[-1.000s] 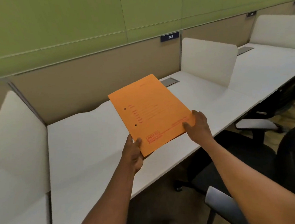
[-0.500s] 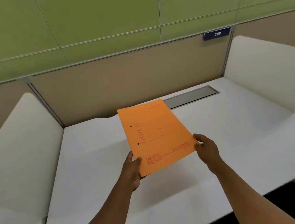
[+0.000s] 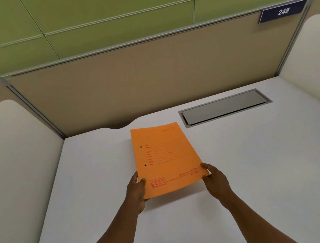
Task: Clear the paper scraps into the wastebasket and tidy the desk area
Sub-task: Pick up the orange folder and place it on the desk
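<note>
Head view, centre frame: orange folder [image 3: 165, 157] held low over white desk [image 3: 255, 171], far edge near or touching desk surface, cannot tell which. Left hand [image 3: 136, 190] pinching near-left corner, thumb on top; right hand [image 3: 214, 178] pinching near-right corner, both arms reaching in from bottom of frame, forearms roughly parallel. Risk as judged: thin corner grips only, so folder could sag, slip or land askew beside metal cable flap [image 3: 225, 107] if let go unevenly; no wastebasket or paper scraps in view.
</note>
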Action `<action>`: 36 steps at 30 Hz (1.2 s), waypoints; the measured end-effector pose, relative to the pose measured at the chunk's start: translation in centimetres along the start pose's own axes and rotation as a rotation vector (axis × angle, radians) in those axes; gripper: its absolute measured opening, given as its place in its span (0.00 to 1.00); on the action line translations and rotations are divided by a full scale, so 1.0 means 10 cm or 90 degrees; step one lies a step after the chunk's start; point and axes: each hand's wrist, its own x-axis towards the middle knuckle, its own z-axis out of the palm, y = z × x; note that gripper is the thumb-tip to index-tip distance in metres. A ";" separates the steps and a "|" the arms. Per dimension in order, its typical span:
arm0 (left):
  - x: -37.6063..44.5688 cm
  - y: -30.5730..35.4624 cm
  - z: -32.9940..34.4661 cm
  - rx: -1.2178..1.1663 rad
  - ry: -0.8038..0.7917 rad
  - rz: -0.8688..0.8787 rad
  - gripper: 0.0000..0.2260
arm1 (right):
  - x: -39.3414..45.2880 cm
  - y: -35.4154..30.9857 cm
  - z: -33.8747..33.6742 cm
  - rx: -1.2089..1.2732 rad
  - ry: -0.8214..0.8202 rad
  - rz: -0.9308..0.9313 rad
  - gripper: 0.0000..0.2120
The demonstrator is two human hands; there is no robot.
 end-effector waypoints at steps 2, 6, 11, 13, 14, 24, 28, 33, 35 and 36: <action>0.17 0.02 0.02 0.017 0.010 -0.005 0.19 | 0.11 0.03 0.08 -0.023 -0.015 -0.003 0.21; 0.49 0.00 0.06 0.116 0.057 0.028 0.20 | 0.30 0.09 0.16 -0.048 -0.028 -0.001 0.23; 0.73 -0.18 0.11 0.434 0.045 0.187 0.41 | 0.45 0.18 0.27 -0.057 -0.019 -0.022 0.23; 0.78 -0.30 0.11 0.558 0.038 0.222 0.45 | 0.50 0.25 0.31 -0.080 -0.019 -0.034 0.23; 0.80 -0.37 0.09 0.633 0.049 0.240 0.47 | 0.53 0.27 0.33 -0.100 -0.022 -0.040 0.24; 1.05 -0.45 0.07 0.765 0.102 0.354 0.43 | 0.92 0.27 0.44 -0.199 -0.029 -0.126 0.25; 1.16 -0.34 0.13 0.772 0.110 0.360 0.43 | 1.09 0.20 0.43 -0.205 -0.027 -0.133 0.26; 1.25 -0.27 0.16 0.792 0.102 0.349 0.43 | 1.18 0.13 0.40 -0.222 -0.035 -0.130 0.26; 1.21 -0.27 0.15 0.782 0.093 0.341 0.44 | 1.14 0.11 0.38 -0.233 -0.041 -0.125 0.27; 1.18 -0.27 0.14 0.781 0.085 0.331 0.44 | 1.10 0.11 0.38 -0.240 -0.043 -0.121 0.28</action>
